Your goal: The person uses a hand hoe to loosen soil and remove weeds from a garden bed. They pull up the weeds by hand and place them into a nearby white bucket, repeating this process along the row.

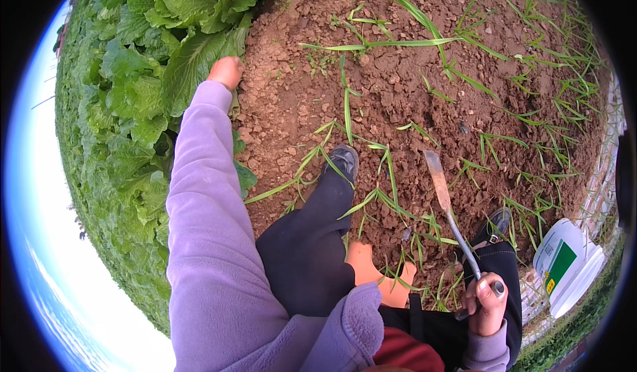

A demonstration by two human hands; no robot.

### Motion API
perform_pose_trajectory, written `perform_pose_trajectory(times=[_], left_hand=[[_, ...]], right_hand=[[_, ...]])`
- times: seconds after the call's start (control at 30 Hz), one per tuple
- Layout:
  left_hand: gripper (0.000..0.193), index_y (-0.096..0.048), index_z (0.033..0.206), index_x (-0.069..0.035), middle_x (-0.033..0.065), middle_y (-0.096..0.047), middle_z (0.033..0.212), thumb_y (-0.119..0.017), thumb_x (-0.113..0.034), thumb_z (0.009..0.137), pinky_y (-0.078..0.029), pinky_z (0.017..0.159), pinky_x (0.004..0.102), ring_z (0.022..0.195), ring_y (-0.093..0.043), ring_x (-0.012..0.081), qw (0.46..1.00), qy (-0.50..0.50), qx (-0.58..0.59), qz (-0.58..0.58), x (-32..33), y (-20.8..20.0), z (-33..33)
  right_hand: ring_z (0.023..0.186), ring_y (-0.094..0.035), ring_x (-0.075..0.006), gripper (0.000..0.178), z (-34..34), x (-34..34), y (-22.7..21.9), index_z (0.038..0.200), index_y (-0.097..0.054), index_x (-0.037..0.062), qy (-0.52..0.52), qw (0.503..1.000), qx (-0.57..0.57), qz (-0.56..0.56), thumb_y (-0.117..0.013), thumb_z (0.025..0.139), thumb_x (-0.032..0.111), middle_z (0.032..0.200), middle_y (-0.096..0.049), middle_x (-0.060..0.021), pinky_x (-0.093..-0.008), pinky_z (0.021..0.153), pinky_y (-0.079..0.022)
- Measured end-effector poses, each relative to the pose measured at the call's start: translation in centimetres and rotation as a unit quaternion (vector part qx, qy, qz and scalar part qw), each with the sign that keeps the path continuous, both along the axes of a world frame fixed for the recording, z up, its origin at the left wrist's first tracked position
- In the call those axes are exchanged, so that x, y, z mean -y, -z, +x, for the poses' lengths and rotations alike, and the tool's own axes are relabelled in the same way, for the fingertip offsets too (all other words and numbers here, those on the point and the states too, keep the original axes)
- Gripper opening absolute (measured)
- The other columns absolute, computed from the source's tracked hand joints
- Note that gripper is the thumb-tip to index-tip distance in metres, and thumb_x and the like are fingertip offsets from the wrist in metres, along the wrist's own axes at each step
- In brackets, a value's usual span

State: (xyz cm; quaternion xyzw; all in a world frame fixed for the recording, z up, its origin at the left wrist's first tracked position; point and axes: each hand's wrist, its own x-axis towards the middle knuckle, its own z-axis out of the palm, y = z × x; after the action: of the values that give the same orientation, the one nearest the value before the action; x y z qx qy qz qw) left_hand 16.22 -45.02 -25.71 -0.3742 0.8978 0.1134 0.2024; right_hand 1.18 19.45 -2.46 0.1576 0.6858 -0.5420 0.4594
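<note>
**Left hand in the cabbage leaves, narrow trowel parked in the right: some grip thoughts**

So the left hand point(227, 72) is stretched right out to the edge of the leafy greens, which look like Chinese cabbage. A broad outer leaf point(189, 73) is spread just beside its fingers, on their left. The fingertips are hidden, so whether anything is pinched there can't be told. Bare reddish soil point(275, 83) is found right next to those fingers on the other side.

The right hand point(488, 302) is wrapped firmly around the handle of a narrow trowel point(439, 183), its rusty blade angled up and away beyond the fingers, clear of the ground. Thin garlic-like shoots point(347, 110) are scattered between the two hands. A white plastic tub point(564, 266) is seen to the right of the right fingers, and a flat orange thing point(371, 269) to their left.

Leaves like these are probably best handled low, near the stalk, since the thin edges could easily be torn. The blade is better kept well off the shoots meanwhile.
</note>
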Motion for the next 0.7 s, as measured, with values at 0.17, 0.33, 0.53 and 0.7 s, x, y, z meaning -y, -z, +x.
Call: perform_pose_trajectory(times=[0.17,0.33,0.53,0.7], left_hand=[[0.022,-0.071,0.098,-0.005,0.0177,-0.069,0.097,-0.063,-0.017,0.082,-0.050,0.085,0.0391,0.093,-0.065,0.0316,0.989,-0.103,-0.089,0.053,0.8,-1.5,-0.2],[0.026,-0.070,0.106,-0.007,0.0178,-0.068,0.105,-0.059,-0.014,0.084,-0.044,0.096,0.0383,0.099,-0.063,0.0319,1.000,-0.018,-0.014,0.011,-0.1,-1.2,0.2],[0.026,-0.068,0.106,-0.009,0.0193,-0.066,0.107,-0.059,-0.019,0.084,-0.037,0.100,0.0458,0.102,-0.060,0.0362,0.990,0.079,0.097,-0.064,-0.2,0.6,0.9],[0.024,-0.068,0.100,-0.006,0.0193,-0.067,0.100,-0.059,-0.023,0.085,-0.043,0.090,0.0434,0.095,-0.061,0.0375,0.986,0.101,0.075,-0.112,0.0,0.9,0.7]], right_hand=[[0.042,-0.041,-0.0114,0.033,0.0,0.1,0.0,0.070,-0.047,0.0039,0.006,1.000,0.000,0.001,-0.067,0.085,0.026,0.058,-0.047,-0.0066,-0.0261,0.042,-0.036],[0.042,-0.041,-0.0114,0.033,0.1,0.4,0.0,0.070,-0.047,0.0042,0.007,1.000,-0.002,0.001,-0.067,0.086,0.025,0.058,-0.047,-0.0063,-0.0262,0.042,-0.035],[0.042,-0.040,-0.0115,0.033,0.0,0.4,-0.1,0.070,-0.047,0.0044,0.008,1.000,0.004,0.001,-0.067,0.086,0.025,0.058,-0.046,-0.0062,-0.0262,0.042,-0.035],[0.042,-0.040,-0.0114,0.033,0.0,0.4,-0.1,0.070,-0.047,0.0044,0.007,1.000,0.003,0.001,-0.067,0.086,0.025,0.058,-0.046,-0.0061,-0.0262,0.042,-0.035]])
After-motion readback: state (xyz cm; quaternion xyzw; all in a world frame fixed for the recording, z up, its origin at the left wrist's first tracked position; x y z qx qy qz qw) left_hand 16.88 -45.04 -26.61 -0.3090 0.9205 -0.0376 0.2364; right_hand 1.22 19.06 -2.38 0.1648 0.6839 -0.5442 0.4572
